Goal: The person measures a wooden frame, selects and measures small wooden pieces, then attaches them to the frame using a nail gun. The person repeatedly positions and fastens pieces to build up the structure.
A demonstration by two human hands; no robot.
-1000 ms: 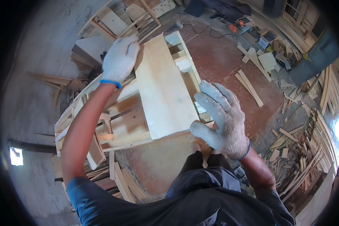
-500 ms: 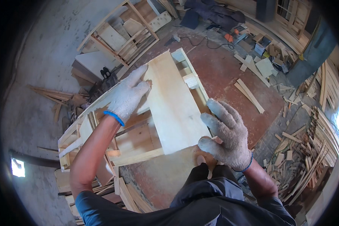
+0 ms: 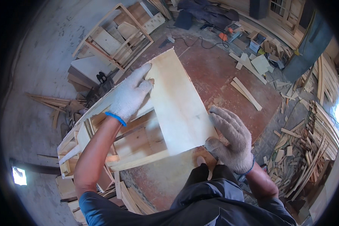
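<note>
A pale plywood panel (image 3: 182, 107) lies across the right end of a long, shallow wooden frame (image 3: 139, 160). To its left, the frame's open compartments (image 3: 139, 141) show. My left hand (image 3: 131, 92), in a white knit glove with a blue cuff, reaches over the frame and meets the panel's left edge. Its fingers are stretched, with thumb and forefinger apart. At the panel's right edge is my right hand (image 3: 233, 137), also gloved. Its fingers are extended along that edge and its thumb is by the near corner. Neither hand is wrapped round the panel.
An upright wooden frame (image 3: 113, 35) leans at the far left wall. Two loose strips (image 3: 246, 94) lie on the reddish floor to the right. Beyond them are offcuts and small boxes (image 3: 258, 41). A heap of scrap wood (image 3: 301, 162) fills the right side. A cord (image 3: 199, 46) crosses the floor.
The panel has slid to the right and now covers the frame's right-end openings. My left hand has moved slightly right with it; my right hand's fingers have come closer together.
</note>
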